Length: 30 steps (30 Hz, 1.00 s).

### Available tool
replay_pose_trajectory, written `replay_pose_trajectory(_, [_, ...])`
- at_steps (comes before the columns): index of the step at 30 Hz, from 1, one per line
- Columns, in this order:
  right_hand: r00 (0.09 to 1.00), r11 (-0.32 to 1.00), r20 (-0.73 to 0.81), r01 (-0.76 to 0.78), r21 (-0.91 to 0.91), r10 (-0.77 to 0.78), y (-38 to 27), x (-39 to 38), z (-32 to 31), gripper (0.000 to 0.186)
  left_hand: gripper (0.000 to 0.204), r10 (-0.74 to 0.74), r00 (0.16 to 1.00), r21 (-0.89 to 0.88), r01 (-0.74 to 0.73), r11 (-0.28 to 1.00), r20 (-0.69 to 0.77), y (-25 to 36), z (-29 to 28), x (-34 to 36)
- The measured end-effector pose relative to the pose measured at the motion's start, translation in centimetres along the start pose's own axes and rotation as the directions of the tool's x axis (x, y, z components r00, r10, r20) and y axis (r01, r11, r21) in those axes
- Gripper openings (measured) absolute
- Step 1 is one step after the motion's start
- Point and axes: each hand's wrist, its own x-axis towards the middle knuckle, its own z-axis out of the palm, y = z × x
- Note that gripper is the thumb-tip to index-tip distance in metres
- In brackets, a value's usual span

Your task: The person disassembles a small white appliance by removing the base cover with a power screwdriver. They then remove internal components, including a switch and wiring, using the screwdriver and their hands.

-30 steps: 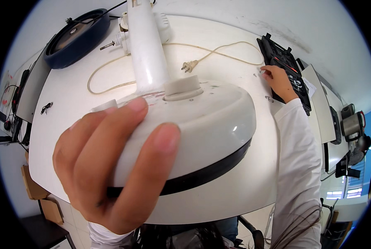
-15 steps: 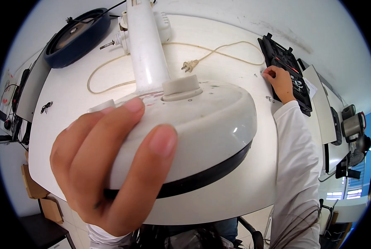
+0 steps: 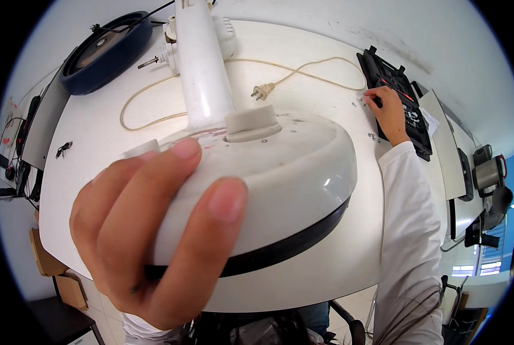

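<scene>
Gripping the white fan base [image 3: 291, 172] at near centre, my left hand [image 3: 147, 236] curls wide around its rim; far right, my right hand [image 3: 390, 115] nearly pinches, any catch unclear. Shaft [image 3: 149, 62] bare, column [image 3: 204, 69] apparently attached.

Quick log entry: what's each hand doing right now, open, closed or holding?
Left hand: holding the white fan base.
Right hand: by the black tool case; whether its grip holds anything cannot be told.
</scene>
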Motion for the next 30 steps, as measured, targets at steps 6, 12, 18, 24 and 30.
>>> replay_pose_trajectory(6, [0.99,0.992,0.138,0.036,-0.117,-0.02,-2.5,0.1,0.1,0.015,0.076,-0.006,1.0,0.011,0.006,1.0,0.008,0.0,-0.2,0.2])
replay_pose_trajectory(12, [0.983,0.984,0.137,-0.141,0.113,0.126,-1.8,0.6,-1.3,0.012,0.074,-0.002,1.0,-0.012,0.002,1.0,-0.016,0.0,0.0,0.2])
replay_pose_trajectory(18, [0.979,0.97,0.201,0.074,-0.23,-0.028,-0.4,0.1,-2.2,0.01,0.073,-0.013,0.999,0.003,0.013,1.0,-0.052,0.1,0.3,0.1])
replay_pose_trajectory(24, [0.969,0.915,0.24,0.041,-0.402,0.062,-2.1,-0.8,-2.4,0.017,0.068,-0.009,0.998,-0.012,0.008,1.0,-0.059,0.1,0.2,0.4])
replay_pose_trajectory(30, [0.965,0.882,-0.074,0.262,0.392,-0.253,-12.4,0.4,-7.8,0.036,0.067,-0.017,0.996,0.035,0.02,0.999,-0.085,0.0,0.1,0.0])
